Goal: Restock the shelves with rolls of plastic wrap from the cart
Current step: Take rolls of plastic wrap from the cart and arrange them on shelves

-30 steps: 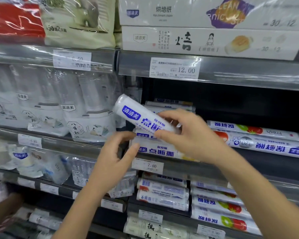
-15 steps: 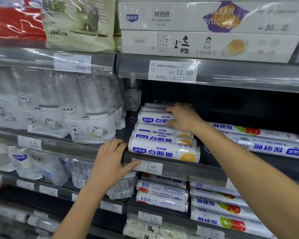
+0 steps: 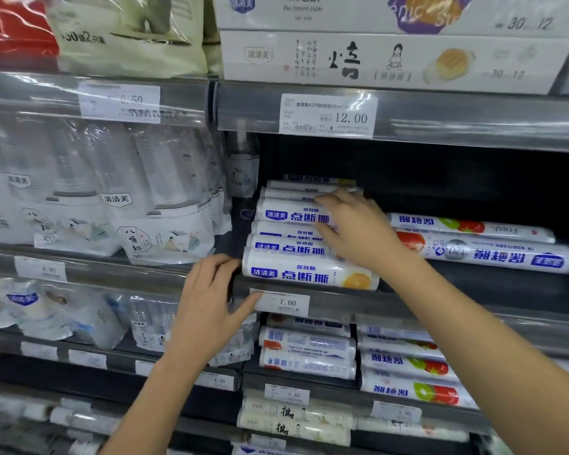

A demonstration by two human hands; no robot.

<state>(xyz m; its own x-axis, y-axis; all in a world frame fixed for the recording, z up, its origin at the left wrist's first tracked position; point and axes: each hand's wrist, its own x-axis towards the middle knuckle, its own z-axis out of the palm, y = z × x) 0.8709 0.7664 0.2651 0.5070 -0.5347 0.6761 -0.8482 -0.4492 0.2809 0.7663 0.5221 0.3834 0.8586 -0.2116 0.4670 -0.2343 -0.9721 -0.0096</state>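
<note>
On the front roll (image 3: 309, 274) of plastic wrap: 清清美 in a blue badge, small 保鲜膜, large blue 点断撕. Same badge and 点断撕 on the roll behind (image 3: 293, 216). On the price tag (image 3: 284, 303) just below: 7.00. On the upper price tag (image 3: 327, 116): 12.00. On the left price tag (image 3: 120, 101): 6.50, blurred. On the top box (image 3: 342, 11): 烘焙纸, 30, 12. On the second box (image 3: 407, 60): 清清美, 烤. On the cup pack (image 3: 138, 238): 八角杯. Upside down on the right-hand roll (image 3: 499, 257): 保鲜膜, 120.

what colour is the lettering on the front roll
Blue, on the white front roll; head view.
</note>
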